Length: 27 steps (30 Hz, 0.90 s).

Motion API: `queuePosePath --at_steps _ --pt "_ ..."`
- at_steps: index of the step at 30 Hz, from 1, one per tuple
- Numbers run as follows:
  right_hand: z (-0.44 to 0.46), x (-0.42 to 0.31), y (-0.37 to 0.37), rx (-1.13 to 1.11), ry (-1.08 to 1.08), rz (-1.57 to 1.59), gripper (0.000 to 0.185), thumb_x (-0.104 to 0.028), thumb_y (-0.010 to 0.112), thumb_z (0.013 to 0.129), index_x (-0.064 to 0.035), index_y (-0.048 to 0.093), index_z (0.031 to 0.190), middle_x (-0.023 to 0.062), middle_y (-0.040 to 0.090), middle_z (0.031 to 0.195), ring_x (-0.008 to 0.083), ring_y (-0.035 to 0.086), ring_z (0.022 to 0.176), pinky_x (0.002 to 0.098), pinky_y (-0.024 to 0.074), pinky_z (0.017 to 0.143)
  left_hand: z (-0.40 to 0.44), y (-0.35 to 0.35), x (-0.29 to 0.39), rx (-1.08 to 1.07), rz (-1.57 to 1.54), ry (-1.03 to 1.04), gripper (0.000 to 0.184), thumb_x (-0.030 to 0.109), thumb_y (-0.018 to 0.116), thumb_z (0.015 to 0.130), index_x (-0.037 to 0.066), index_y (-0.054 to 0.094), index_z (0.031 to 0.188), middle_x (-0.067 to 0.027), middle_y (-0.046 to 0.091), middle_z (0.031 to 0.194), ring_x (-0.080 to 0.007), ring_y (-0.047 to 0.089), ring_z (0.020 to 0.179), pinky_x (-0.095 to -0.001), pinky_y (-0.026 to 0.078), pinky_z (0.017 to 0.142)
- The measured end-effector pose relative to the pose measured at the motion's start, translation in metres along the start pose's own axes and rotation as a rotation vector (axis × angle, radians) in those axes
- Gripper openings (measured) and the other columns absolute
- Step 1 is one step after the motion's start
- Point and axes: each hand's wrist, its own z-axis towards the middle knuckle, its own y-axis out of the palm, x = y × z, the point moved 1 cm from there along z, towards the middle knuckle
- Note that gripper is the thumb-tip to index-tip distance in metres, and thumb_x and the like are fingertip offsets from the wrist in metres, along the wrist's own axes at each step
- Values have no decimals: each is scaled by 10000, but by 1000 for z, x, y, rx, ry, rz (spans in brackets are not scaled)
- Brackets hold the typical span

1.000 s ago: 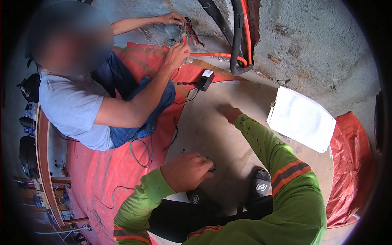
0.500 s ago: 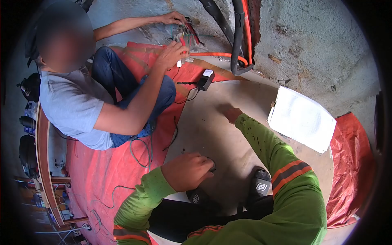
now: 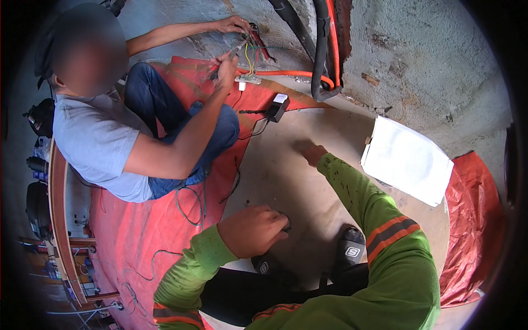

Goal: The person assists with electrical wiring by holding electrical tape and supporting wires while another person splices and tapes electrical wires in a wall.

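My left hand is closed above the board on the floor, its fingers curled round a small dark object that shows only at its edge and that I cannot make out. My right hand reaches to the far part of the board; its fingers are lost in a dark, blurred patch. A black adapter box with a white label stands between the co-worker and my right hand. The co-worker sits at the left, holding a tool near wires at the wall.
Black pipes and an orange conduit run along the wall. A white sheet lies at the right beside a red tarp. Another red sheet with thin cables covers the left floor. My sandal rests on the board.
The co-worker's lower hand has moved left from the wires, with the tool in it, and the yellow wires and a white socket plate now show. My own hands have stayed in place.
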Motion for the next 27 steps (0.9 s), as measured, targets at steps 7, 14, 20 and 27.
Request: queuePosePath --at_steps 7,14,20,27 --pt "-2 -5 -7 -31 26 3 172 -47 637 780 -75 717 930 148 727 906 335 726 880 474 595 687 0 1 0 -9 3 4 223 235 621 937 21 606 999 -156 636 937 -351 615 955 -452 486 853" --pt "-7 -8 -15 -25 22 8 170 -58 632 793 -82 719 937 143 729 914 330 727 883 471 595 692 0 -2 2 -18 -4 -16 221 236 618 940 24 605 1002 -159 634 933 -354 615 952 -454 487 848" --pt "-10 -12 -18 -13 17 9 169 -67 628 805 -88 721 944 140 730 920 325 727 887 468 594 696 0 0 0 4 -3 17 221 237 628 934 26 603 997 -160 631 927 -354 614 946 -453 487 844" --pt "-13 -12 -20 -11 19 4 168 -78 623 818 -94 723 952 136 732 927 319 728 890 464 593 700 -1 0 -1 5 6 23 217 230 631 932 25 595 994 -159 632 930 -357 613 947 -453 485 846"
